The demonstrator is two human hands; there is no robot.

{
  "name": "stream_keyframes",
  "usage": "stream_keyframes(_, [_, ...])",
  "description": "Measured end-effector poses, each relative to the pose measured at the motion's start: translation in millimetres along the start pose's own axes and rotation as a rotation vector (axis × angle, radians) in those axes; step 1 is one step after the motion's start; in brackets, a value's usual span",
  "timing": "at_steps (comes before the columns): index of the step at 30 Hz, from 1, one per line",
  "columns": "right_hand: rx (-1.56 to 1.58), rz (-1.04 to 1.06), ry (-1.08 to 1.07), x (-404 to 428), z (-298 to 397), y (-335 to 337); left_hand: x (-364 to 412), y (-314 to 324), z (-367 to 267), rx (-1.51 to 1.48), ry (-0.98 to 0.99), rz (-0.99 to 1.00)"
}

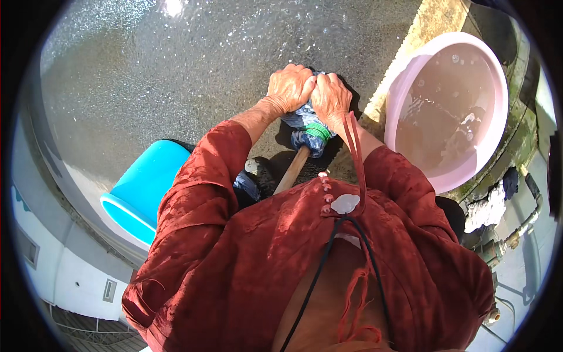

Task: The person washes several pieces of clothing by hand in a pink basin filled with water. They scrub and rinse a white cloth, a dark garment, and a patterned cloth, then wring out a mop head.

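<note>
The blue-and-white cloth strands of a mop head point(300, 117) lie bunched under both my hands. Green cord point(317, 130) binds the strands near the wooden mop handle point(292, 170), which runs back towards my body. My left hand point(291, 87) is closed over the strands, its thumb pointing towards the other hand. Beside it, touching or nearly so, my right hand point(330, 97) also grips the mop head. The fingertips of both hands are hidden beneath the knuckles. A red cord hangs in front of my right wrist.
Right of my arms stands a pink plastic tub point(394, 105) of cloudy water. A bright blue bucket point(151, 176) lies on its side at the left. Wet concrete ground point(176, 79) spreads ahead. Pipes point(523, 226) and a pale rag point(486, 209) are at the far right.
</note>
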State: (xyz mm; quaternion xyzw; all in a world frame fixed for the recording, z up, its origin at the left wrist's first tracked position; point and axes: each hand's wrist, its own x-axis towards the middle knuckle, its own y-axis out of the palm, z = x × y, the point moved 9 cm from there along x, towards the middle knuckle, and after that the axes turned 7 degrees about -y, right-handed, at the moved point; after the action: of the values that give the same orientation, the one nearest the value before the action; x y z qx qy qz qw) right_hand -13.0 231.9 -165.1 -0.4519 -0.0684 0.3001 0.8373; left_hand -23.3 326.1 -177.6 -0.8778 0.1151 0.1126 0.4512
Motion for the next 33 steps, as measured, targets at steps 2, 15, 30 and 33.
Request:
stream_keyframes(2, [0.001, 0.076, 0.127, 3.9, -15.6, 2.9, 5.6, -4.2, -2.2, -0.002, -0.040, -0.021])
stream_keyframes(15, [0.109, -0.007, -0.017, 4.6, 1.9, -26.8, -36.9, -33.2, -29.6, 0.134, -0.010, -0.286])
stream_keyframes(30, [-0.040, -0.165, -0.017, 27.8, 8.1, 1.1, 7.5, -28.9, 14.2, 0.067, 0.125, -0.215])
stream_keyframes(33, [-0.028, -0.088, 0.043, 41.4, 0.0, 4.2, 19.2, -30.1, 22.0, 0.030, 0.037, -0.159])
